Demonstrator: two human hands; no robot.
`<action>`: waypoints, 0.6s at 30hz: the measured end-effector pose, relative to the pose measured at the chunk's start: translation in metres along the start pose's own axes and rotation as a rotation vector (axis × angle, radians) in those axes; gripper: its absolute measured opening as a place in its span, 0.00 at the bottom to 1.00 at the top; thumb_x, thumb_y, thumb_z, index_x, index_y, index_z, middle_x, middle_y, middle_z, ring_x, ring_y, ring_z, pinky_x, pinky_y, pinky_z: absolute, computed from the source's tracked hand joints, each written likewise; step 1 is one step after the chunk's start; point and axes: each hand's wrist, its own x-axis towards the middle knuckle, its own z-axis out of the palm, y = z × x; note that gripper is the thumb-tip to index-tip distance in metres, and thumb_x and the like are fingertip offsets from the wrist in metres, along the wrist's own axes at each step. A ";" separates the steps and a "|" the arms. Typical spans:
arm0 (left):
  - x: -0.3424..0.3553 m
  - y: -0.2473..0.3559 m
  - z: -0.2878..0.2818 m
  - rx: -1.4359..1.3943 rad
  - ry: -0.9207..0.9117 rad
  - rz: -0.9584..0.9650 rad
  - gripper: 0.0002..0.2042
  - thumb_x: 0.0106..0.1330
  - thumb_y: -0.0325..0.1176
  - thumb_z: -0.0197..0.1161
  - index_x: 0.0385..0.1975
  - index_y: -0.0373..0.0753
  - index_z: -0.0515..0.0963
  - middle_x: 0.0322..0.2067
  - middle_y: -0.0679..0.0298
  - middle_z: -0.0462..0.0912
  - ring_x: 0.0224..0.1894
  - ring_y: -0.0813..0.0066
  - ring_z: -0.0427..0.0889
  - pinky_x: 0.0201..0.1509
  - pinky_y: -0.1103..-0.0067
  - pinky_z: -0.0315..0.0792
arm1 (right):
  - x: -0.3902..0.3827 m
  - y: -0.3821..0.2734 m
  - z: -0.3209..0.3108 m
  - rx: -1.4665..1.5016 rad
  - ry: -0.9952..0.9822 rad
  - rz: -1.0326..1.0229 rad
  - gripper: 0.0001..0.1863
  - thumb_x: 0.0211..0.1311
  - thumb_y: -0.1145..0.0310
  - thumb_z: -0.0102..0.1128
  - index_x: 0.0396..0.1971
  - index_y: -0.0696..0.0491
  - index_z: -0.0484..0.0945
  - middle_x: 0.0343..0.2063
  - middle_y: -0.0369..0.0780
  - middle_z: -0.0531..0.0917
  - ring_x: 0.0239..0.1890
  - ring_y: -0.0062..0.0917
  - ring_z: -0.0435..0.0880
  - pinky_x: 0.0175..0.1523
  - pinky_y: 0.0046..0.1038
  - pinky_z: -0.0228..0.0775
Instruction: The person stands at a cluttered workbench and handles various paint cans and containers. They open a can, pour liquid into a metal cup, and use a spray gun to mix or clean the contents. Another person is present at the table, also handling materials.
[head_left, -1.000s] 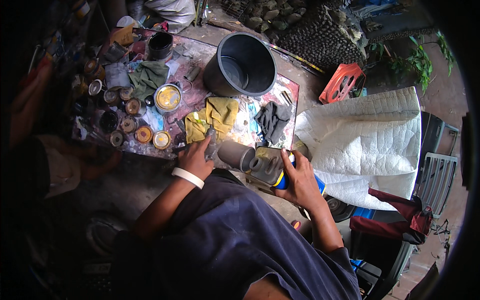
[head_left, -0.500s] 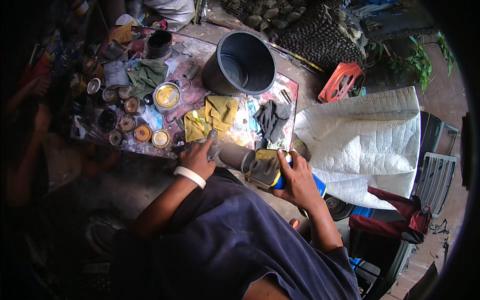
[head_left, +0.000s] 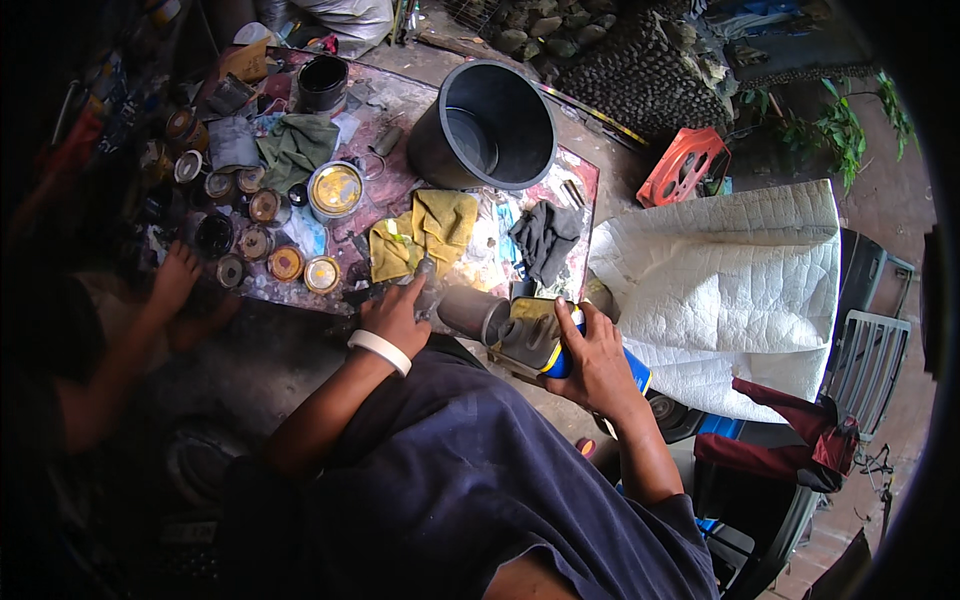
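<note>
My left hand [head_left: 395, 320], a white band on its wrist, is closed around what looks like a spray gun [head_left: 427, 272], with the index finger stretched along it. The gun's grey cylindrical cup [head_left: 472, 313] sits just right of my fingers, its mouth facing right. My right hand [head_left: 597, 355] grips a rectangular blue and yellow metal can [head_left: 535, 345] from its right side. The can is tilted, its top end at the cup's mouth. Whether liquid is flowing between them I cannot tell. A yellow cloth [head_left: 440, 228] lies just beyond my left hand.
The paint-stained table [head_left: 385, 95] bears a black bucket [head_left: 483, 125], a dark rag [head_left: 545, 240], a green cloth [head_left: 297, 150] and several paint tins [head_left: 336, 190]. White quilted sheeting [head_left: 720, 290] hangs at right. Another person's hand [head_left: 177, 275] is at the table's left edge.
My hands, the can and the cup stay nearly in place. At the left, the other person's hand has moved right, to the table's edge beside the tins.
</note>
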 end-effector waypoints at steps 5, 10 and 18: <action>-0.002 0.001 -0.002 0.040 0.032 0.007 0.36 0.55 0.36 0.62 0.69 0.51 0.65 0.51 0.51 0.77 0.53 0.51 0.77 0.61 0.58 0.65 | -0.002 -0.001 0.000 0.005 0.005 0.012 0.58 0.36 0.56 0.77 0.74 0.45 0.57 0.59 0.57 0.66 0.59 0.53 0.69 0.64 0.48 0.61; 0.000 0.002 -0.003 0.021 -0.022 -0.017 0.36 0.55 0.37 0.61 0.70 0.51 0.64 0.53 0.51 0.77 0.55 0.50 0.77 0.62 0.57 0.65 | -0.003 -0.002 0.002 0.006 0.019 0.024 0.58 0.36 0.57 0.77 0.73 0.46 0.57 0.59 0.58 0.66 0.60 0.54 0.69 0.65 0.48 0.60; 0.007 -0.014 -0.007 -0.159 -0.113 -0.063 0.38 0.57 0.33 0.60 0.72 0.46 0.59 0.58 0.47 0.75 0.60 0.48 0.75 0.64 0.61 0.67 | -0.016 0.004 0.012 0.127 0.090 0.096 0.58 0.36 0.58 0.77 0.73 0.49 0.58 0.61 0.60 0.65 0.63 0.55 0.67 0.67 0.49 0.59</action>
